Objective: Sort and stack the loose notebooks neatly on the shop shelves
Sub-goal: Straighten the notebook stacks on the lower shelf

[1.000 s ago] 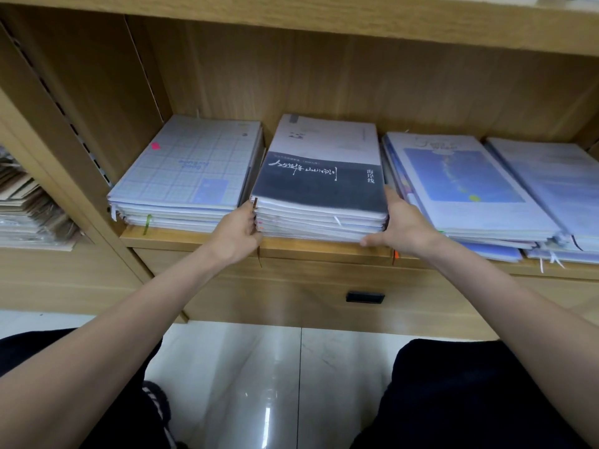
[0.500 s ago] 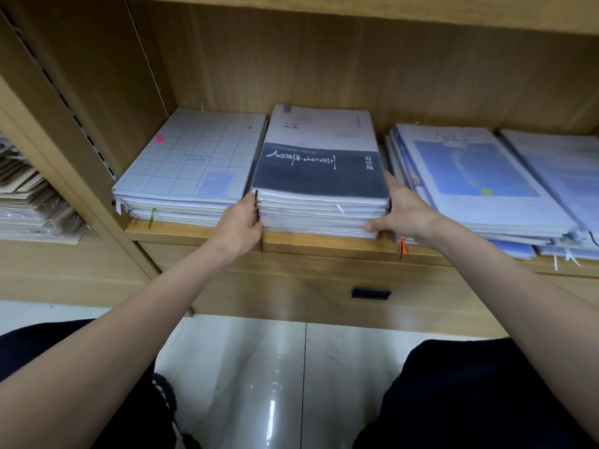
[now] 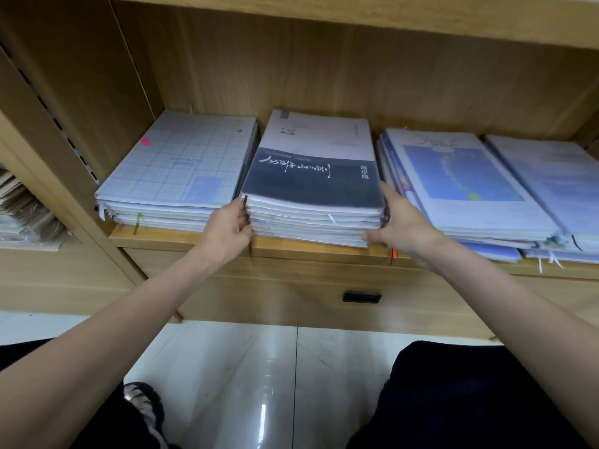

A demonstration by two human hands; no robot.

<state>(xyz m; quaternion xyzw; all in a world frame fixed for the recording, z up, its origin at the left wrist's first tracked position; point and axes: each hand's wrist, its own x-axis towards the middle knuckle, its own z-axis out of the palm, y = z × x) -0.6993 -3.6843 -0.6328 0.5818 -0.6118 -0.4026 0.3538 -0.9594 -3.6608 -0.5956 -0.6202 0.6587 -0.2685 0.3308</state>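
four stacks of notebooks sit side by side on the wooden shelf (image 3: pixel 201 238): a grid-cover stack (image 3: pixel 181 170) at the left, the middle stack (image 3: pixel 312 176) with the dark-banded cover, a blue-cover stack (image 3: pixel 460 179) next, and a pale stack (image 3: pixel 551 186) at the far right. two hands are on the middle one. the left hand (image 3: pixel 228 230) presses its near left corner, fingers curled against the edges. the right hand (image 3: pixel 400 226) lies flat along its right side, fingers straight. the stack lies flat, long axis running front to back, its dark band toward the front.
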